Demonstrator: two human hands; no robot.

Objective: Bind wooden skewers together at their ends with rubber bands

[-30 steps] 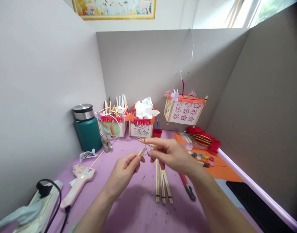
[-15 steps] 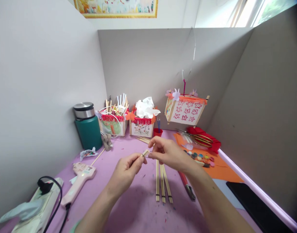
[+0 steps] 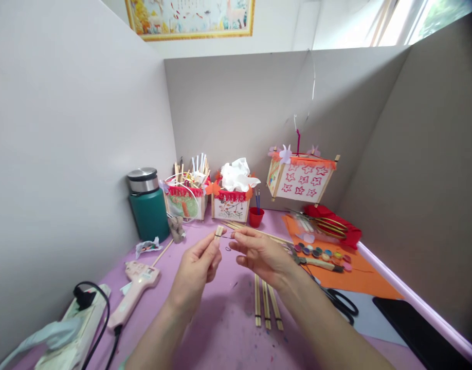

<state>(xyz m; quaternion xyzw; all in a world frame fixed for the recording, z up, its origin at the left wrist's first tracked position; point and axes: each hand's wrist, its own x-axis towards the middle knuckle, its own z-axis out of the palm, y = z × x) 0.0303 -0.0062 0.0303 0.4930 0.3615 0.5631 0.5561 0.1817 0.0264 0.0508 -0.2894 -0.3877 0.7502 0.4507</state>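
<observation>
My left hand (image 3: 193,270) is closed around a bundle of wooden sticks (image 3: 219,229), whose pale squared ends stick up past the thumb. A thin dark cord (image 3: 225,237) goes round the bundle near its top and stretches across to my right hand (image 3: 261,254). Thumb and forefinger of that hand pinch the cord's far part, the other fingers loosely curled. A small loop of the cord (image 3: 228,249) hangs between the hands. Below, several wooden sticks (image 3: 266,303) with dark bands near their ends lie on the purple table, partly hidden by my right hand.
At the left are a pink glue gun (image 3: 138,288), a power strip (image 3: 66,334) and a green flask (image 3: 147,210). Decorated boxes (image 3: 231,206) stand at the back, near a hanging lantern (image 3: 302,180). Scissors (image 3: 342,303), paint pots (image 3: 324,253) and a black phone-like slab (image 3: 417,329) lie right.
My right hand has drawn away from the bundle, leaving a longer stretch of cord between the hands. The left hand has tipped the bundle more upright. The camera view has shifted slightly.
</observation>
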